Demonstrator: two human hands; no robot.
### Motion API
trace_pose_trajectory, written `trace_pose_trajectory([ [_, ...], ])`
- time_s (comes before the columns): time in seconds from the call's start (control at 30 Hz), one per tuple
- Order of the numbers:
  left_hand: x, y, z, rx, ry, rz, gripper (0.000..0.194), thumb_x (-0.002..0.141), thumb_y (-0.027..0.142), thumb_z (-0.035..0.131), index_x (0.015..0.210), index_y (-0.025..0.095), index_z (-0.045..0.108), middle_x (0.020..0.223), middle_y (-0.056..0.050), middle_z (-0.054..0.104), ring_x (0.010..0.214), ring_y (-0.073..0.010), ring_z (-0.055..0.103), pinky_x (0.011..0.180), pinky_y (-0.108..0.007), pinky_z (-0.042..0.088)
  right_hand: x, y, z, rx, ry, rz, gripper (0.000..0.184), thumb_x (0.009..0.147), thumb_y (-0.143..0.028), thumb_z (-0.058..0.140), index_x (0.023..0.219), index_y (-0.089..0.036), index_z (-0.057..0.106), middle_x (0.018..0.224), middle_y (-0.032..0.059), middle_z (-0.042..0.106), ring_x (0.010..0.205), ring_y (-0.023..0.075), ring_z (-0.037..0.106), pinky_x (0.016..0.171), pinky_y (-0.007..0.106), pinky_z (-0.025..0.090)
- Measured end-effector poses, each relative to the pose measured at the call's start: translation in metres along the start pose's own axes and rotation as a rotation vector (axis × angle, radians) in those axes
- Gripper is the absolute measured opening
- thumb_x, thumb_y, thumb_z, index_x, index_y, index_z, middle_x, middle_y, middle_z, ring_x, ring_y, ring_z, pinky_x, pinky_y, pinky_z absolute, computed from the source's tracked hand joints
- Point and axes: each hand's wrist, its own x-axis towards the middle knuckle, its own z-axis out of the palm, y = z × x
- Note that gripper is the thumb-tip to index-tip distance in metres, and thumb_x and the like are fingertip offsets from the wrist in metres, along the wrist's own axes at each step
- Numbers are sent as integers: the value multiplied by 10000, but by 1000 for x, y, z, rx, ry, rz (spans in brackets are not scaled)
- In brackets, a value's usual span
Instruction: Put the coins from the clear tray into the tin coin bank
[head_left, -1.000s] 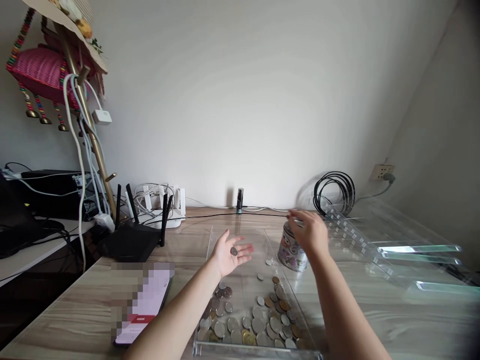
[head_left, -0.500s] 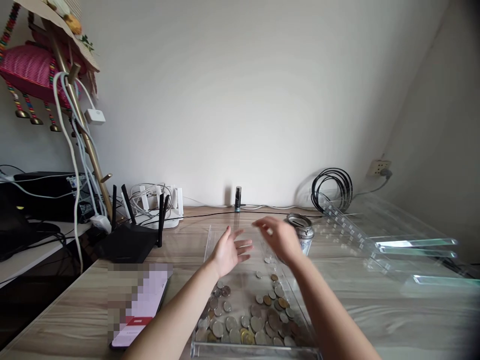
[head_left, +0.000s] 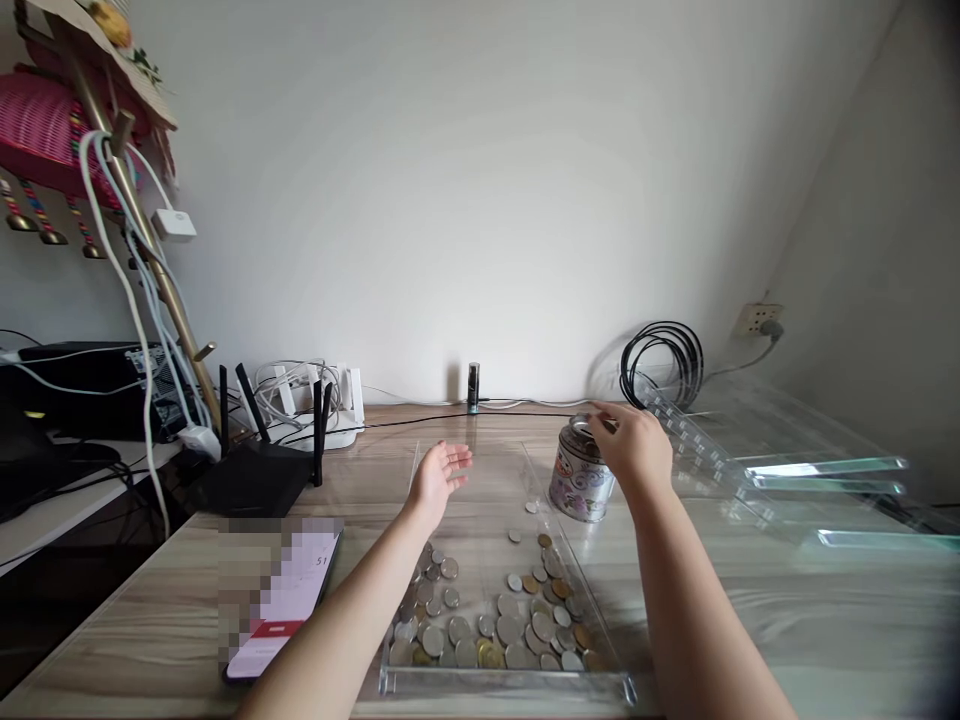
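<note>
My right hand (head_left: 636, 445) is over the lid of a round metal tin (head_left: 579, 482) with a floral print, its fingertips pinched together by the top. Whatever the pinch may hold is too small or hidden to make out. To the left, my left hand (head_left: 439, 480) hovers above the far part of a clear plastic tray (head_left: 510, 684), fingers spread and nothing in them. Many silver and brass-coloured coins (head_left: 508, 629) lie in the tray, mostly towards its near end. The tin stands upright just beyond the tray's right side.
On the left lie a phone (head_left: 289, 600) and a black router (head_left: 255, 482), with a white router (head_left: 341, 420) behind. A small dark bottle (head_left: 473, 388) stands by the wall. Coiled black cable (head_left: 661, 365) and clear plastic trays (head_left: 825, 475) occupy the right.
My right hand has moved right, from above the tray to the tin's lid, so the tin's front now shows. My left hand has shifted slightly left, still open.
</note>
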Motion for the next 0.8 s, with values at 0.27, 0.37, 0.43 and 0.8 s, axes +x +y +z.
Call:
trace_pose_trajectory([
  [0.27,-8,-22,-10,1508,-84,-45,299,682,296,446,912,126,533,1048,-141,467,1022,-262,392,822,-334,308,-50,-87,38,-103,-790,-399,285,752,-317,381,888,-176,587,872,81,591,778,162,533,636,240,374],
  [0.37,-28,-19,-4,1719,-51,-51,339,701,264,426,987,94,487,1057,-182,444,1023,-279,390,809,-354,314,-83,-99,41,-203,-952,-452,317,702,-310,471,921,-105,571,922,161,565,835,213,531,670,280,388],
  [0.43,-43,-11,-1,1762,-112,-38,375,692,320,441,985,91,489,1030,-185,464,1001,-281,411,800,-355,323,-100,-96,32,-233,-994,-450,355,682,-312,494,931,-68,561,927,199,551,841,239,532,668,306,395],
  [0.8,-103,27,1,1668,-698,-85,401,438,355,644,792,177,581,799,-42,583,672,-164,536,522,-218,386,-125,-74,-24,-34,-1263,-578,295,529,-370,581,758,-185,600,822,55,589,751,189,532,576,243,375],
])
